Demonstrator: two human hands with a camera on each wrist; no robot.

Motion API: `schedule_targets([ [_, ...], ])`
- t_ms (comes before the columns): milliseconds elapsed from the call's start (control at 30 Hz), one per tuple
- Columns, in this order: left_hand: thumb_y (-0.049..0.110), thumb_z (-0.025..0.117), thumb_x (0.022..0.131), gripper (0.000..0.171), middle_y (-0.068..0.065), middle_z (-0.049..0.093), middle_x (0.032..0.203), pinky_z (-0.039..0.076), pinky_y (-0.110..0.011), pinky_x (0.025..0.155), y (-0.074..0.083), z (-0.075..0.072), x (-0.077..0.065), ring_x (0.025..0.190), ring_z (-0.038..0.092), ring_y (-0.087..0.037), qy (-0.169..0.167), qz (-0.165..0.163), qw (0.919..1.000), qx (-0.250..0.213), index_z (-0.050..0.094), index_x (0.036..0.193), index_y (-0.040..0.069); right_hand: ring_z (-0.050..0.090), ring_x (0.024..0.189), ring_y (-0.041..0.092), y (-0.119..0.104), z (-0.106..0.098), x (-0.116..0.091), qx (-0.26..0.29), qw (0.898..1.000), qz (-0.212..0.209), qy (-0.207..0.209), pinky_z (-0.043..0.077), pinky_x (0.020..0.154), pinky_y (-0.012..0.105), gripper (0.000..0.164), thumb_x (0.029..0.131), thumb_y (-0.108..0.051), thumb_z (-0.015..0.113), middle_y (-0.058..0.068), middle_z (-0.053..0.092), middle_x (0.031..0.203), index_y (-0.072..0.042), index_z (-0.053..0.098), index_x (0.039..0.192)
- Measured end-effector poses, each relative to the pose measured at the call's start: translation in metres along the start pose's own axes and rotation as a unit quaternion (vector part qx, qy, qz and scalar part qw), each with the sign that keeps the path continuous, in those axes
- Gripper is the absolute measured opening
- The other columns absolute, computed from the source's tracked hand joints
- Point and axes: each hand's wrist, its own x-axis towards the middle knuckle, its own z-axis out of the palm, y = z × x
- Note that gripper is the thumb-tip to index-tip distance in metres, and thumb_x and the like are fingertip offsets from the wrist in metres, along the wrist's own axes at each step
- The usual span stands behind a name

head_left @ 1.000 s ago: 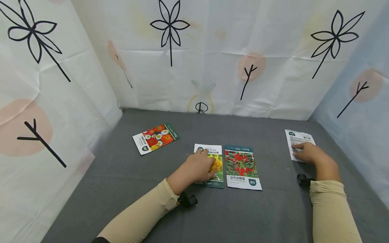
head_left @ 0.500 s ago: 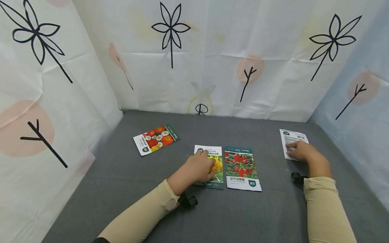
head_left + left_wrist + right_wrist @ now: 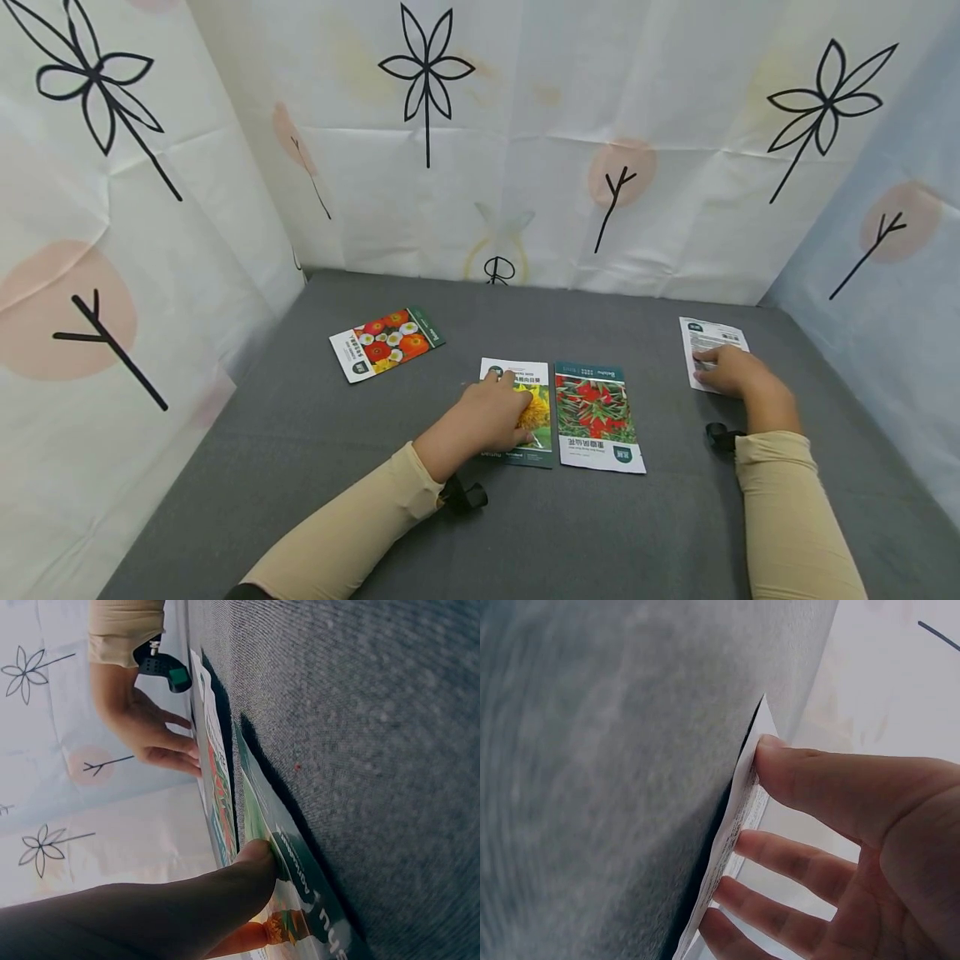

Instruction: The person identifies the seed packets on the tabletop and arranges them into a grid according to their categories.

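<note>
My left hand (image 3: 483,414) rests on a seed packet with a yellow flower (image 3: 538,417), its thumb and fingers spread and covering the left part of it. In the left wrist view the thumb presses near the packet's green edge (image 3: 292,859). Right beside it lies a seed packet with red flowers (image 3: 596,408). At the right, my right hand (image 3: 738,375) touches a white packet (image 3: 697,340), its printed text side up. Seen from the right wrist, the thumb and fingertips press on the face of this packet (image 3: 742,776).
A seed packet with red, orange and white flowers (image 3: 390,343) lies slanted at the back left of the grey table (image 3: 600,533). Cloth walls (image 3: 525,100) with drawn flowers stand behind the table and at both sides.
My right hand has slid the white packet leftward over the table. The left hand and the other packets have stayed in place.
</note>
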Motion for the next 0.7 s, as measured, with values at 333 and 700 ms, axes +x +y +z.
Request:
schedule_targets([
  [333, 0.057, 0.071, 0.098, 0.054, -0.015, 0.056, 0.153, 0.059, -0.053, 0.095, 0.0, -0.001, -0.001, 0.135, 0.056, -0.035, 0.005, 0.002, 1.0, 0.002, 0.069, 0.141, 0.025, 0.053, 0.118, 0.055, -0.011, -0.001, 0.002, 0.005, 1.0, -0.006, -0.001, 0.043, 0.104, 0.07, 0.058, 0.103, -0.023, 0.062, 0.048, 0.036, 0.15, 0.005, 0.048, 0.152],
  [700, 0.058, 0.07, 0.098, 0.053, -0.014, 0.056, 0.153, 0.059, -0.052, 0.095, 0.0, 0.0, 0.0, 0.134, 0.056, -0.035, 0.003, 0.0, 1.0, 0.002, 0.069, 0.14, 0.025, 0.049, 0.131, 0.061, -0.022, 0.001, 0.007, 0.005, 1.0, -0.001, 0.01, 0.04, 0.11, 0.072, 0.057, 0.104, -0.021, 0.061, 0.045, 0.037, 0.152, 0.005, 0.047, 0.152],
])
